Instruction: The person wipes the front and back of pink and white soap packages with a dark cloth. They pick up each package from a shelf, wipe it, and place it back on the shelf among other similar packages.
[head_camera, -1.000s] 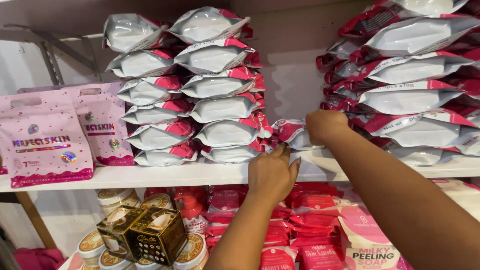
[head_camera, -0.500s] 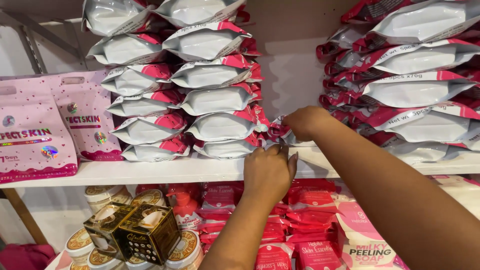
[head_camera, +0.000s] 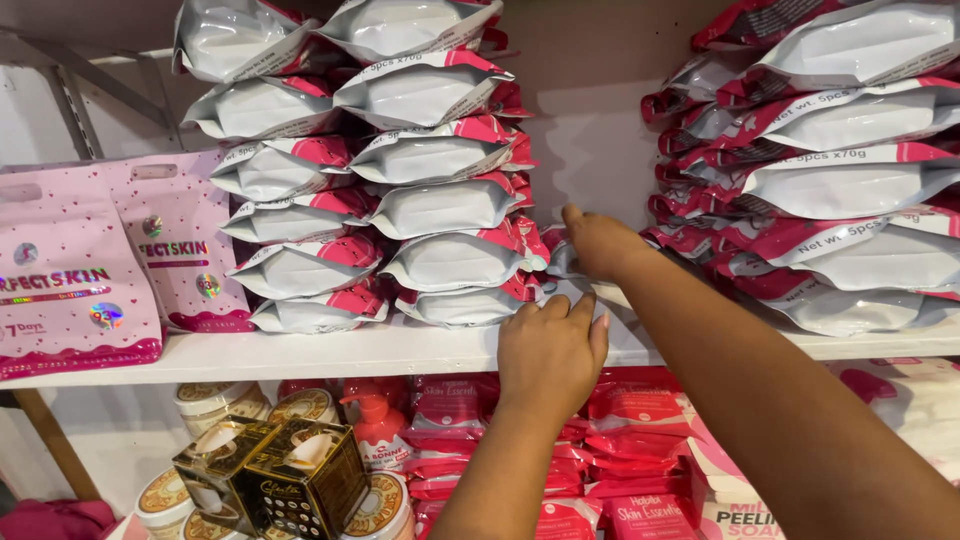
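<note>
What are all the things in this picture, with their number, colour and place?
silver and red packets: two stacks of about seven each, left of the shelf gap; more stacked at right.
pink pouches: two, pink, far left on shelf.
white shelf: one, across the middle.
black and gold boxes: two, below shelf, left, on round jars.
red pump bottle: one, below shelf.
red packs: many, below shelf.
left hand: at the shelf edge.
right hand: reaching into the gap, touching a packet.

Two pink pouches (head_camera: 100, 265) stand at the left of the white shelf (head_camera: 300, 352). Below it sit a gold-and-black box (head_camera: 275, 480), cream jars (head_camera: 205, 402) and a red pump bottle (head_camera: 378, 432).
</note>
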